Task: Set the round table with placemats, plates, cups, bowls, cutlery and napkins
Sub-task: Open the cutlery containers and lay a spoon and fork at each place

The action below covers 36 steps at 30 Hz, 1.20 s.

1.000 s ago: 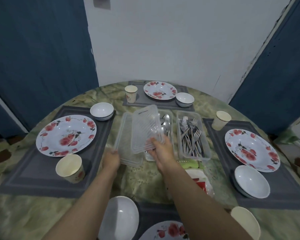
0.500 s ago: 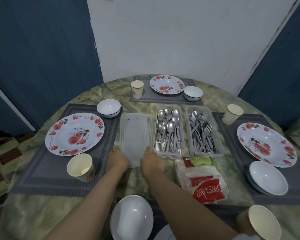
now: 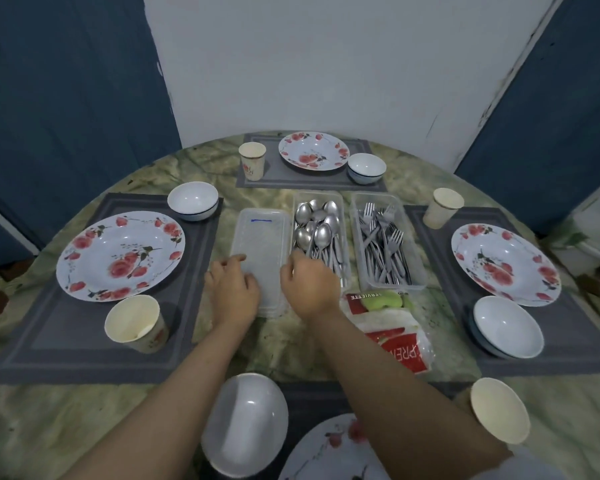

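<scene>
Two clear lids lie stacked flat on the round table, left of an uncovered tub of spoons and a tub of forks. My left hand rests on the lids' near left corner with relaxed fingers. My right hand reaches over the near end of the spoon tub, its fingertips hidden among the handles. A pack of napkins lies right of my right forearm. Grey placemats with flowered plates, white bowls and paper cups stand at each seat.
The far setting has a plate, cup and bowl. The right one has a plate, bowl and cup. Near me are a bowl and cup. Blue curtains and a white wall stand behind.
My right hand laid the second lid flat on the first, then let go and moved right to the spoon tub. My left hand stayed at the lids' near corner.
</scene>
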### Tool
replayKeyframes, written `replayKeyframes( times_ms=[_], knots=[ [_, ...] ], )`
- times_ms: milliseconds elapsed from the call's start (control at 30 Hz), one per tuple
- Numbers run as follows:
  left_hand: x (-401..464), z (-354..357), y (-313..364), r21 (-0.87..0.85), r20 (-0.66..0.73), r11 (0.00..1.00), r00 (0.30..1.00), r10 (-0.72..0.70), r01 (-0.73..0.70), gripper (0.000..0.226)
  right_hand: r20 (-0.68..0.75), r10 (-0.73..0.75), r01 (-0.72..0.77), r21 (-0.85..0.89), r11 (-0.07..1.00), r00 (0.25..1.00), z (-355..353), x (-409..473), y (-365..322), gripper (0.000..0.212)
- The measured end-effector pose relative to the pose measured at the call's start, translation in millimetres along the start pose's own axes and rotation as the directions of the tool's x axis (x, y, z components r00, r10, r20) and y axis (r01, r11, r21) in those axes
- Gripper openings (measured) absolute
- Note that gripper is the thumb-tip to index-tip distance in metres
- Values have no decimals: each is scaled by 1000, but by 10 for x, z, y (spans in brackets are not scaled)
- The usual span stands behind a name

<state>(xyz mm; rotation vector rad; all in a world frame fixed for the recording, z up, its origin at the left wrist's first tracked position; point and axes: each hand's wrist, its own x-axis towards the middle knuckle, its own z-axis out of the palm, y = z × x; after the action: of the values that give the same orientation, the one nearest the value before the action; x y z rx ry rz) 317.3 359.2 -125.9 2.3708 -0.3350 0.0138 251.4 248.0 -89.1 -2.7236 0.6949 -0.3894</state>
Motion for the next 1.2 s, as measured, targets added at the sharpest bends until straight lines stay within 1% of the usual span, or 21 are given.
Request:
replayKeyframes(
  times_ms=[33, 100, 167, 233, 267, 333, 400, 500, 567, 633, 733, 800, 867, 933, 967, 1067, 1100, 1200],
  knots=[
    [-3, 10, 134, -63, -25, 994, 996, 85, -86, 32, -64, 36, -33, 50, 998, 997, -88, 44, 111, 26],
    [19, 67, 427, -175, -10, 961, 976, 217, -215, 23, -121, 108, -98, 84, 992, 987, -262, 139, 382, 28],
    [60, 166, 720, -267, 57, 936, 966, 253, -229, 15, -134, 182, -174, 74, 982, 974, -412, 234, 699, 29],
    [121, 333, 924, -266, 123, 940, 960, 251, -211, 12, -116, 246, -243, 42, 969, 962, -523, 316, 1020, 28],
    [154, 429, 983, -242, 149, 948, 957, 247, -207, 12, -74, 275, -274, 18, 961, 959, -542, 364, 1175, 27],
    [219, 618, 1025, -161, 197, 968, 954, 225, -194, 12, 49, 329, -328, -23, 944, 943, -546, 473, 1450, 24],
    [258, 765, 1004, -35, 263, 988, 952, 157, -153, 18, 136, 374, -374, -23, 927, 917, -516, 582, 1642, 21],
    [272, 943, 934, 182, 351, 978, 936, 32, -102, 39, 187, 404, -416, 29, 909, 895, -436, 689, 1775, 18],
    [276, 1022, 902, 241, 345, 967, 939, -12, -76, 39, 234, 429, -451, 48, 891, 873, -348, 710, 1823, 25],
    [303, 1062, 897, 259, 344, 965, 938, -45, -49, 35, 215, 468, -486, 33, 874, 857, -223, 716, 1888, 29],
    [340, 1072, 908, 280, 376, 959, 923, -78, -34, 27, 162, 519, -523, -15, 852, 840, -91, 720, 1916, 19],
    [336, 1063, 911, 288, 372, 957, 924, -84, -29, 25, 141, 541, -541, -41, 840, 829, -73, 709, 1911, 27],
    [316, 1068, 915, 249, 340, 968, 937, -76, -12, 26, 115, 560, -565, 17, 825, 821, -76, 687, 1933, 29],
    [305, 1069, 921, 173, 298, 984, 951, -87, 36, 27, 95, 560, -568, 126, 814, 823, -88, 664, 1936, 27],
    [303, 1070, 934, 143, 274, 988, 956, -101, 63, 27, 83, 557, -563, 153, 812, 826, -91, 657, 1938, 26],
    [298, 1042, 977, 96, 243, 988, 959, -143, 123, 29, 69, 541, -544, 160, 823, 838, -109, 641, 1907, 20],
    [296, 1039, 979, 107, 266, 987, 954, -141, 117, 30, 84, 527, -533, 142, 834, 846, -115, 631, 1900, 23],
    [300, 1052, 959, 237, 368, 970, 920, -137, 50, 29, 159, 484, -489, -5, 872, 861, -93, 627, 1912, 43]
  ],
)
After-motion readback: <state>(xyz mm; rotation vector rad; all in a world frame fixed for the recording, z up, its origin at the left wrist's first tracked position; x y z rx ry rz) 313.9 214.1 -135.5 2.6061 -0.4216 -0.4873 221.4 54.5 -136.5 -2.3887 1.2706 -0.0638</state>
